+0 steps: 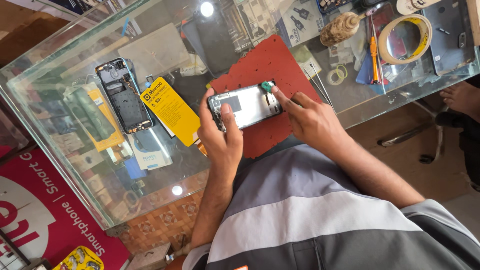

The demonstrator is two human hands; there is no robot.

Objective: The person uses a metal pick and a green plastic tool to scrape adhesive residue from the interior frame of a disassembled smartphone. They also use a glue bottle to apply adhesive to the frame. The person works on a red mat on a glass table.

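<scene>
We are at a phone repair shop: a glass display desk (60, 165) with boxed accessories beneath, a red work mat (265, 65), an opened phone body (123, 95), a brush (341, 28), tweezers (320, 85), a screwdriver (374, 60) and a tape roll (405, 39) on top.

Opened phone frame (246, 105), back side up, shiny silver metal plate across most of it with a darker patch near one end. Lying flat and longways on the red work mat (265, 65), tilted a bit. Small green pick (267, 86) wedged at the upper far corner. Some exposed dark bits along the near short edge.
</scene>
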